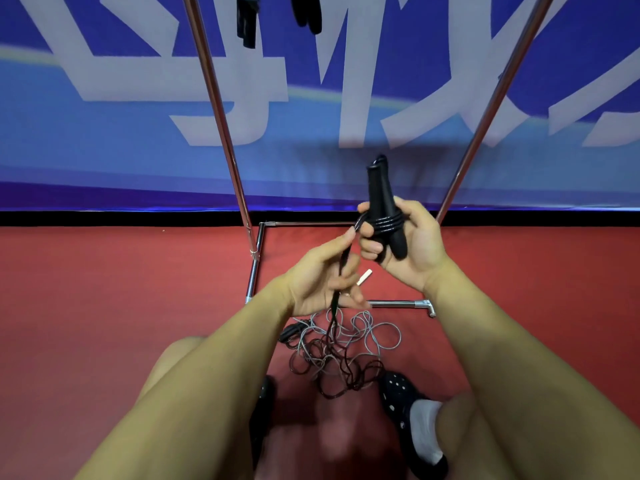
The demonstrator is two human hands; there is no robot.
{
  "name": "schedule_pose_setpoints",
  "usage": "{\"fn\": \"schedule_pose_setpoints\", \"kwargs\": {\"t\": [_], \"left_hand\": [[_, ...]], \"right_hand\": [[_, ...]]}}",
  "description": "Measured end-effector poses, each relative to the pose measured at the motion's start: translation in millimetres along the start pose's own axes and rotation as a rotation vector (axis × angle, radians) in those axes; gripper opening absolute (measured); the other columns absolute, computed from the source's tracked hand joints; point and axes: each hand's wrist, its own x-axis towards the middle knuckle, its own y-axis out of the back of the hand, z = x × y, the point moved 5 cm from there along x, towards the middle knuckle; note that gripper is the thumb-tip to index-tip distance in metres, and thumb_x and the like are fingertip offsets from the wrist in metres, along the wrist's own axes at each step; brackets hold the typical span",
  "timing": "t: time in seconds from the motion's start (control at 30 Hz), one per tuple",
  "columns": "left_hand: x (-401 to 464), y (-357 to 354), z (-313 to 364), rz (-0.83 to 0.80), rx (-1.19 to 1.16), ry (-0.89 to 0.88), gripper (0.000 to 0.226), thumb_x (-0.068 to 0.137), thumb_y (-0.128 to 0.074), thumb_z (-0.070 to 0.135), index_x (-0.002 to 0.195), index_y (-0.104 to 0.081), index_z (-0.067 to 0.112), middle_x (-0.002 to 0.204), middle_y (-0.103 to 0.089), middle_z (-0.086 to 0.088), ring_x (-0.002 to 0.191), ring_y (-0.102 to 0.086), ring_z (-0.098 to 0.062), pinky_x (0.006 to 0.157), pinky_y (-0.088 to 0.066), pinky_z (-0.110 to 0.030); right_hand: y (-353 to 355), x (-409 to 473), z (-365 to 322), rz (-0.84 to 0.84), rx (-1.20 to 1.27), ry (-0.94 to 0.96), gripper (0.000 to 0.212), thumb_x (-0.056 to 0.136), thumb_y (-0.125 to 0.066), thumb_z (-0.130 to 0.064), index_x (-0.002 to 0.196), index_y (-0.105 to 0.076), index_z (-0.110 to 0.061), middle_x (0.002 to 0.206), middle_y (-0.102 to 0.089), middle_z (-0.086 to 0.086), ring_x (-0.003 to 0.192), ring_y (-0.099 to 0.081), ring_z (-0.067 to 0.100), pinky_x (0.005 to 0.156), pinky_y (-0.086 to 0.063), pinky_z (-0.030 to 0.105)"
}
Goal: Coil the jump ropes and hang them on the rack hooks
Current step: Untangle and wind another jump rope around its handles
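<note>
I see hung black handles (246, 19) cut off by the top edge, rack poles (218, 109) running out of view, left shoe (265, 393) mostly behind my forearm, floor rope tangle (343, 355) strands indistinguishable

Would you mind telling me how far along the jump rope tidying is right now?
Done: black handles already hang near the rack's top. In hand: the right hand grips paired handles with a few turns wound on, while the left hand feeds the dark rope. Left: its tail and a grey rope lie tangled on the floor.
</note>
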Motion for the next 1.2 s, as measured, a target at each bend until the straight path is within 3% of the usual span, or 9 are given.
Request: {"fn": "schedule_pose_setpoints", "kwargs": {"t": [0.1,0.27,0.43,0.57,0.7,0.8,0.93,1.07,1.2], "left_hand": [[-1.8,-4.7,-7.3,-0.077,0.042,0.101,0.069,0.100,-0.030,0.059,0.068,-0.060,0.006,0.054,-0.051,-0.010,0.048,-0.059,-0.026,0.059,-0.056,-0.032],[0.8,10.5,3.6,0.052,-0.087,0.008,0.035,0.104,-0.043,0.032,0.091,-0.065,0.009,0.065,-0.066,-0.006,0.050,-0.063,-0.017,0.063,-0.062,-0.036],[2.5,32.5,19.3,0.280,0.282,-0.137,0.025,0.107,-0.050,0.022,0.109,-0.069,0.005,0.082,-0.075,-0.005,0.062,-0.069,-0.012,0.065,-0.061,-0.025],[-6.8,41.2,29.5,0.369,0.483,-0.186,0.022,0.099,-0.065,0.019,0.114,-0.071,0.003,0.099,-0.079,-0.009,0.060,-0.067,-0.010,0.062,-0.058,-0.022],[-11.7,45.2,35.0,0.482,0.684,-0.255,0.018,0.098,-0.069,0.023,0.105,-0.077,0.009,0.092,-0.080,-0.002,0.047,-0.044,-0.014,0.051,-0.044,-0.024],[-10.6,40.6,35.8,0.534,0.899,-0.267,0.020,0.099,-0.066,0.032,0.093,-0.079,0.018,0.079,-0.078,0.006,0.050,-0.043,-0.008,0.060,-0.041,-0.028],[-9.1,34.9,37.4,0.656,0.986,-0.300,0.046,0.095,-0.058,0.061,0.078,-0.077,0.024,0.071,-0.073,0.005,0.064,-0.061,-0.006,0.071,-0.048,-0.029],[-7.2,35.7,34.9,0.675,0.986,-0.286,0.041,0.100,-0.056,0.051,0.079,-0.079,0.023,0.061,-0.059,0.000,0.048,-0.045,-0.005,0.058,-0.039,-0.026],[-4.4,28.4,36.0,0.574,0.896,-0.309,0.036,0.105,-0.054,0.032,0.085,-0.075,0.011,0.068,-0.071,0.002,0.054,-0.054,-0.005,0.063,-0.048,-0.024]], "right_hand": [[13.6,0.3,-7.5,0.037,-0.010,0.024,0.047,0.102,-0.033,-0.040,0.107,-0.065,-0.006,0.077,-0.054,0.011,0.058,-0.039,0.021,0.059,-0.030,0.034],[34.0,-0.8,-10.7,0.112,-0.040,0.005,0.049,0.103,-0.036,-0.040,0.123,-0.062,-0.004,0.084,-0.057,0.012,0.062,-0.044,0.021,0.063,-0.034,0.033],[43.3,-4.5,-10.0,0.104,-0.122,-0.071,0.057,0.101,-0.050,-0.037,0.142,-0.051,0.003,0.096,-0.063,0.010,0.076,-0.053,0.021,0.073,-0.046,0.031],[48.6,-4.8,-8.7,0.080,-0.200,-0.078,0.098,0.069,-0.090,-0.044,0.138,-0.051,0.014,0.100,-0.067,0.014,0.082,-0.062,0.024,0.080,-0.057,0.035],[47.4,-2.0,-6.6,0.094,-0.282,-0.056,0.106,0.056,-0.096,-0.050,0.132,-0.058,0.012,0.099,-0.069,0.012,0.085,-0.066,0.021,0.082,-0.059,0.035],[48.1,2.0,-4.0,0.123,-0.326,-0.028,0.092,0.064,-0.093,-0.049,0.126,-0.062,0.011,0.094,-0.069,0.010,0.085,-0.065,0.020,0.090,-0.054,0.039],[46.9,3.4,2.8,0.168,-0.437,-0.042,0.033,0.083,-0.077,-0.044,0.096,-0.078,-0.014,0.090,-0.065,0.014,0.088,-0.054,0.029,0.088,-0.037,0.046],[42.7,4.0,7.4,0.235,-0.491,-0.060,0.035,0.072,-0.084,-0.043,0.090,-0.077,-0.014,0.087,-0.067,0.014,0.083,-0.057,0.027,0.078,-0.044,0.038],[40.4,7.4,18.1,0.229,-0.493,-0.104,0.031,0.081,-0.083,-0.023,0.104,-0.072,-0.007,0.086,-0.069,0.011,0.084,-0.067,0.021,0.095,-0.057,0.047]]}}
